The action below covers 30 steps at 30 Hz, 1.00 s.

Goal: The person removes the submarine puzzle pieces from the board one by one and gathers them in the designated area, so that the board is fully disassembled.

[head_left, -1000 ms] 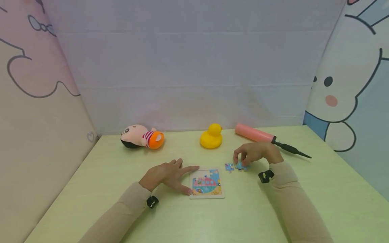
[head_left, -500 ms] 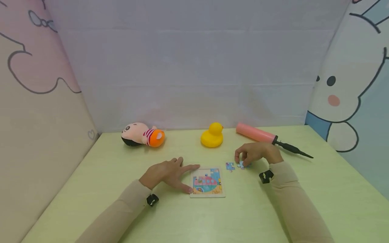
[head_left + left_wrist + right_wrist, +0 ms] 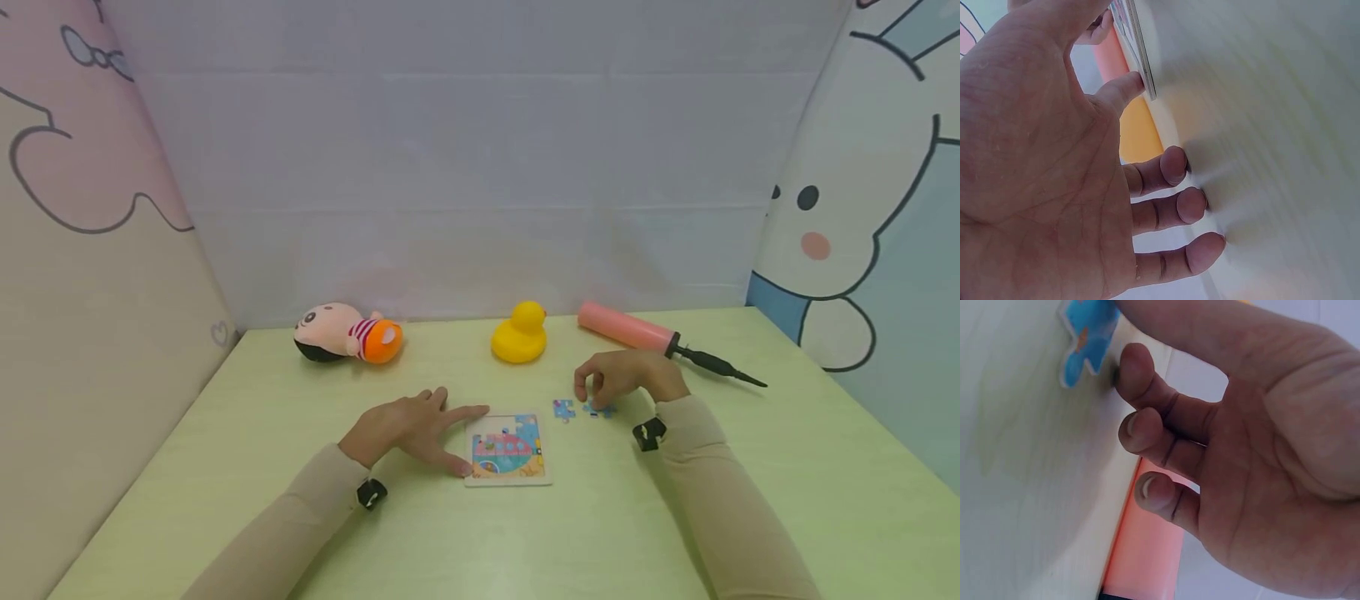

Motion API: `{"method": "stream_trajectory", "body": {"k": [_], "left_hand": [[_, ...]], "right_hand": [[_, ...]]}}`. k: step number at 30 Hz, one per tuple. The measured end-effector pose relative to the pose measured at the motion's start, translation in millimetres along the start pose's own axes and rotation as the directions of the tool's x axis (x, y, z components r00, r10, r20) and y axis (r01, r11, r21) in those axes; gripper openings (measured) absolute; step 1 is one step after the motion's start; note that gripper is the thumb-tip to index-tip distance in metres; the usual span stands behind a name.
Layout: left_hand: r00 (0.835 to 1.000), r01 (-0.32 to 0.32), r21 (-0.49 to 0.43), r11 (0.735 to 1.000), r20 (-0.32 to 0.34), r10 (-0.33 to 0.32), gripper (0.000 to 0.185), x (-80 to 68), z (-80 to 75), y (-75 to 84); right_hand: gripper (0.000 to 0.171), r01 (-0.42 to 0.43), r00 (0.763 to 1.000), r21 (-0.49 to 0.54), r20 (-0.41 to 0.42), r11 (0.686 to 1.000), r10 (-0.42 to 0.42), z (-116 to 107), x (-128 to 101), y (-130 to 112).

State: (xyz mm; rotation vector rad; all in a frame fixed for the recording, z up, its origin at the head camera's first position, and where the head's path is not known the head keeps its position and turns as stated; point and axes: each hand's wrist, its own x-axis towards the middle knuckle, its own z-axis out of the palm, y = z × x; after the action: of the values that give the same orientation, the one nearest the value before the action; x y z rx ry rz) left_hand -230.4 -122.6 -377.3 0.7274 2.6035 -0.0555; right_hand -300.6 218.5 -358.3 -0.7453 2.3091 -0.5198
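A small square puzzle board (image 3: 507,450) with a colourful picture lies flat on the pale green table (image 3: 525,542). My left hand (image 3: 420,427) rests flat beside its left edge with the fingers spread. The left wrist view shows the thumb (image 3: 1124,87) touching the board's edge (image 3: 1142,59). Right of the board lie two loose blue puzzle pieces, one free (image 3: 563,409) and one (image 3: 597,409) under my right hand (image 3: 622,377). In the right wrist view the thumb and a hidden fingertip pinch that piece (image 3: 1088,339), and the other fingers (image 3: 1147,428) curl onto the table.
Along the back wall lie a plush doll (image 3: 347,333), a yellow rubber duck (image 3: 519,333) and a pink hand pump (image 3: 628,330) with a black nozzle pointing right. Printed panels close off the left, back and right sides.
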Motion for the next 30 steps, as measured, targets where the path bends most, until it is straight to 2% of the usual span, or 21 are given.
{"method": "stream_trajectory", "body": {"k": [14, 20, 30], "left_hand": [[1.0, 0.014, -0.013, 1.0, 0.006, -0.014, 0.091, -2.3, -2.0, -0.6], [1.0, 0.006, -0.022, 1.0, 0.001, -0.006, 0.091, -1.1, 0.4, 0.5], [1.0, 0.001, 0.034, 0.999, -0.012, -0.001, 0.09, -0.4, 0.2, 2.2]], "right_hand": [[0.012, 0.013, 1.0, -0.008, -0.011, 1.0, -0.013, 1.3, 4.5, -5.0], [0.016, -0.01, 1.0, -0.019, -0.015, 1.0, 0.009, 2.8, 4.9, -6.6], [0.015, 0.015, 0.999, -0.049, -0.035, 0.999, -0.016, 2.1, 1.7, -8.3]]}}
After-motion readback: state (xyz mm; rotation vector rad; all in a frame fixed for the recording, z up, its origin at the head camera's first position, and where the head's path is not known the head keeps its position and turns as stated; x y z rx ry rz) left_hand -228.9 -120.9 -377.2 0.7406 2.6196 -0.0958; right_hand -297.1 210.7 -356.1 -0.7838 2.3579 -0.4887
